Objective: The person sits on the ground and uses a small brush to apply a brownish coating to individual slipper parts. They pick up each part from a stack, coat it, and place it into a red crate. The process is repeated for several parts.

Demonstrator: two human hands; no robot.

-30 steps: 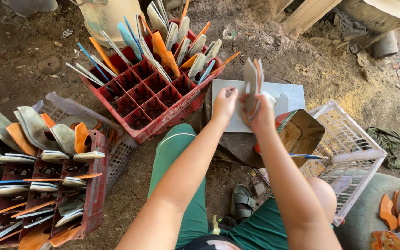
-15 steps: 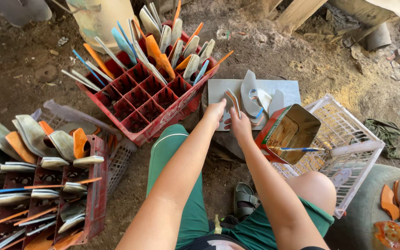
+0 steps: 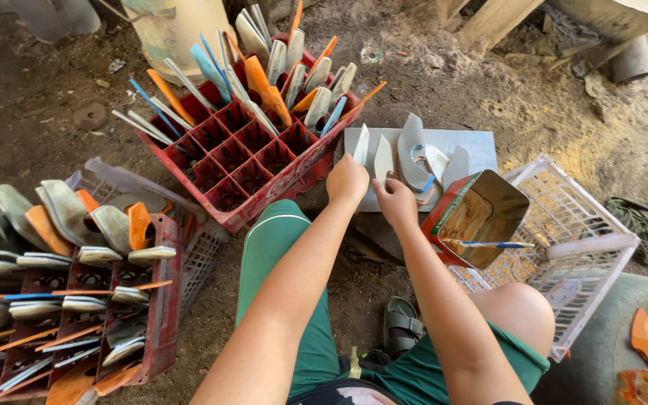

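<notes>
Since a moment ago both hands have come down from chest height to the grey slab (image 3: 481,146), and the pale sole pieces that were held up together are now parted; the left hand (image 3: 347,180) is curled around one pale sole piece (image 3: 361,144), holding it upright on its edge on the slab, while the right hand (image 3: 395,199) pinches a second sole piece (image 3: 383,159) just beside the first, the two pieces near each other but apart; just beyond the right hand a few more curved grey soles (image 3: 412,150) lie on the slab; to the right of the right hand an open rectangular tin (image 3: 481,210) leans tilted, with a thin blue-handled brush (image 3: 489,244) across its mouth; further right sits a white plastic basket (image 3: 586,225); beyond the left hand a red crate (image 3: 241,150) holds upright grey, orange and blue soles in its compartments; far to the left a second crate (image 3: 151,315) is stacked with more.
</notes>
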